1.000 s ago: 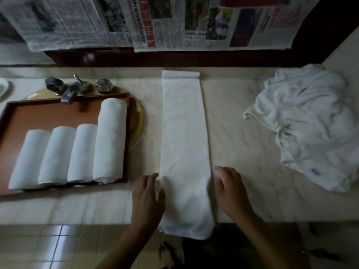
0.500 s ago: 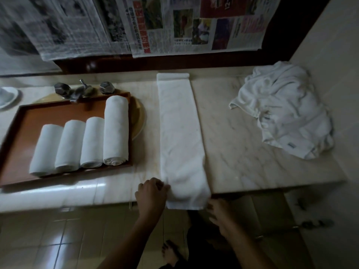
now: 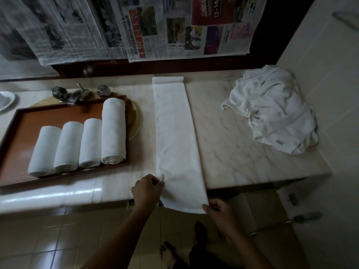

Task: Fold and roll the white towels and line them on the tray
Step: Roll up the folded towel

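White folded towel (image 3: 175,136) lies flat just beside the tray (image 3: 58,117), its near end hanging off the counter (image 3: 242,152). The left hand (image 3: 147,188) and right hand (image 3: 217,210) each pinch a corner there, probably to start rolling.

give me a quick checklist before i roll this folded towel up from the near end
left hand grips the near left corner of the folded towel: ok
right hand pinches its near right corner: ok
towel lies straight and flat on the counter: ok
near end on the counter: not ok, it overhangs the edge
bare space on the tray left of the four rolled towels: ok
lower layers lined up: cannot tell
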The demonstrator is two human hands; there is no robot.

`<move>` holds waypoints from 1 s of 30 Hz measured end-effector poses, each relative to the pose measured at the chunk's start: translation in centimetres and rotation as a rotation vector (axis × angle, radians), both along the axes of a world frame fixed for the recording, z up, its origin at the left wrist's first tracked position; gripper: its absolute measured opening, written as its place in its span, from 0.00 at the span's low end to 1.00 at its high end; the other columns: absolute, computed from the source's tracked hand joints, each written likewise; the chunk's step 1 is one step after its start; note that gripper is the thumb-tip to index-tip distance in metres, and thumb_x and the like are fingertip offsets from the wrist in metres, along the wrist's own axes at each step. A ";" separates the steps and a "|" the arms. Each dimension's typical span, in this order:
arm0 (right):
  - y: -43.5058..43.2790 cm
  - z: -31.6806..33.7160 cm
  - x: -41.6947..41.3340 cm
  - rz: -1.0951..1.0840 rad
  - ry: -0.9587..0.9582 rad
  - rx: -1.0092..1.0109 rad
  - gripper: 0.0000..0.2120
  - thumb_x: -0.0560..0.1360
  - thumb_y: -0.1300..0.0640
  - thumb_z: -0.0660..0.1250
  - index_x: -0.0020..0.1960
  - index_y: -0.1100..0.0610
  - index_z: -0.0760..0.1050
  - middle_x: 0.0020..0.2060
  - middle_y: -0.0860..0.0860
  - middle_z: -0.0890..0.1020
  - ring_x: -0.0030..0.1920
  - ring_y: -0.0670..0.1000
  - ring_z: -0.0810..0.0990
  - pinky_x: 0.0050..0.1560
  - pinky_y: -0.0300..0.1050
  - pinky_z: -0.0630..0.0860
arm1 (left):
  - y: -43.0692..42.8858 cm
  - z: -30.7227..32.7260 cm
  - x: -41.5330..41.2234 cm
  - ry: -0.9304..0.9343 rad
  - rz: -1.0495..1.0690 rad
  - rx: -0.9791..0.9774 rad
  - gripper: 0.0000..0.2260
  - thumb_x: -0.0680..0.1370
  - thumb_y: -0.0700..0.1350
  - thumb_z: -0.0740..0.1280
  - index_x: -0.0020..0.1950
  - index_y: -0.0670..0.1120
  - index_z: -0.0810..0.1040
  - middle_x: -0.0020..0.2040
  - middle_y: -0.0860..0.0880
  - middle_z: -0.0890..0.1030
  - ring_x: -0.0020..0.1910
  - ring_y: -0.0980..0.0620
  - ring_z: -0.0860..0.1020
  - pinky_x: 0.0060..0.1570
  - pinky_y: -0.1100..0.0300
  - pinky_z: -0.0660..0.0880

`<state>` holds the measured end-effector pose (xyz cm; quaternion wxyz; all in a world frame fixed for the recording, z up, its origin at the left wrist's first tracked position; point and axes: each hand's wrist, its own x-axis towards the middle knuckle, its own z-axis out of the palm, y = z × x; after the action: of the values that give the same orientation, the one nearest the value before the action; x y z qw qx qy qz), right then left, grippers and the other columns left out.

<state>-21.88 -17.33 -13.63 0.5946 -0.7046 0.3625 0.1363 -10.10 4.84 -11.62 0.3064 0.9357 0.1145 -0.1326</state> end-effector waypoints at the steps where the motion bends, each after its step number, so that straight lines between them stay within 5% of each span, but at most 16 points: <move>1: 0.0 -0.3 -0.2 0.021 -0.008 -0.064 0.05 0.76 0.59 0.75 0.49 0.59 0.80 0.44 0.56 0.85 0.48 0.55 0.84 0.48 0.49 0.80 | 0.0 0.0 0.0 0.001 -0.006 0.006 0.06 0.77 0.53 0.73 0.43 0.54 0.80 0.40 0.58 0.80 0.46 0.50 0.79 0.57 0.49 0.73; 5: 0.2 -0.3 -0.1 0.028 -0.047 -0.110 0.08 0.76 0.60 0.74 0.49 0.62 0.77 0.44 0.58 0.82 0.44 0.53 0.80 0.40 0.40 0.73 | -0.1 0.4 -0.1 0.012 -0.021 0.008 0.05 0.78 0.52 0.73 0.44 0.54 0.79 0.41 0.57 0.79 0.48 0.49 0.79 0.58 0.49 0.74; 8: 0.4 -0.4 0.5 0.067 -0.008 -0.083 0.08 0.77 0.59 0.73 0.50 0.62 0.76 0.47 0.61 0.82 0.47 0.57 0.81 0.44 0.45 0.73 | -0.2 0.7 -0.4 0.029 0.000 -0.040 0.06 0.78 0.51 0.73 0.43 0.53 0.80 0.40 0.56 0.80 0.45 0.50 0.81 0.54 0.49 0.78; 12: 0.7 0.1 1.3 0.025 -0.037 -0.043 0.11 0.76 0.62 0.74 0.55 0.63 0.75 0.48 0.59 0.83 0.45 0.54 0.82 0.40 0.40 0.76 | -0.2 1.4 -0.8 0.043 0.066 -0.209 0.05 0.80 0.46 0.72 0.47 0.45 0.82 0.42 0.51 0.82 0.33 0.55 0.82 0.33 0.63 0.79; 15: 0.7 -0.2 1.4 0.056 -0.044 -0.062 0.12 0.76 0.64 0.73 0.56 0.61 0.74 0.49 0.58 0.82 0.46 0.52 0.82 0.39 0.40 0.77 | 0.4 1.4 -1.2 0.005 0.116 -0.276 0.03 0.80 0.42 0.72 0.50 0.43 0.82 0.43 0.50 0.82 0.34 0.55 0.81 0.26 0.68 0.74; 19: 1.1 -0.6 1.1 0.043 -0.060 -0.128 0.15 0.75 0.67 0.73 0.58 0.58 0.71 0.47 0.57 0.80 0.46 0.54 0.80 0.38 0.39 0.73 | 1.3 -0.1 -2.0 -0.047 0.060 -0.188 0.06 0.78 0.44 0.73 0.52 0.49 0.78 0.40 0.54 0.81 0.38 0.52 0.81 0.45 0.49 0.81; 22: 1.3 -0.8 1.2 0.041 -0.252 -0.367 0.17 0.74 0.69 0.72 0.57 0.57 0.72 0.44 0.52 0.80 0.47 0.57 0.80 0.43 0.41 0.75 | 0.8 -0.6 -2.4 -0.203 -0.064 -0.041 0.11 0.77 0.45 0.73 0.58 0.50 0.76 0.48 0.53 0.79 0.49 0.48 0.78 0.51 0.51 0.73; 25: 1.9 -1.1 2.2 0.205 -0.532 -0.724 0.19 0.75 0.64 0.72 0.64 0.55 0.74 0.57 0.51 0.79 0.58 0.53 0.78 0.59 0.47 0.76 | -0.6 -0.9 -2.9 -0.355 -0.233 0.061 0.17 0.79 0.47 0.70 0.67 0.48 0.75 0.64 0.48 0.77 0.62 0.46 0.75 0.57 0.51 0.70; 28: 3.0 -0.7 4.8 0.503 -0.558 -0.899 0.24 0.82 0.53 0.60 0.77 0.52 0.66 0.77 0.52 0.68 0.77 0.53 0.64 0.74 0.52 0.64 | -2.0 -2.0 -3.2 -0.327 -0.482 0.130 0.24 0.85 0.57 0.52 0.80 0.51 0.63 0.82 0.48 0.60 0.81 0.47 0.58 0.76 0.46 0.59; 30: 2.6 -1.6 6.0 0.722 -0.473 -1.023 0.27 0.83 0.45 0.50 0.81 0.50 0.60 0.81 0.50 0.59 0.81 0.54 0.55 0.78 0.61 0.57 | -1.8 -3.4 -3.0 -0.291 -0.616 0.191 0.29 0.85 0.62 0.39 0.84 0.53 0.53 0.84 0.50 0.47 0.83 0.50 0.44 0.80 0.43 0.47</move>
<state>-15.83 -14.72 -15.24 0.1660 -0.9858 -0.0171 -0.0204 -13.13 3.03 -14.99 0.1764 0.9598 -0.2059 -0.0727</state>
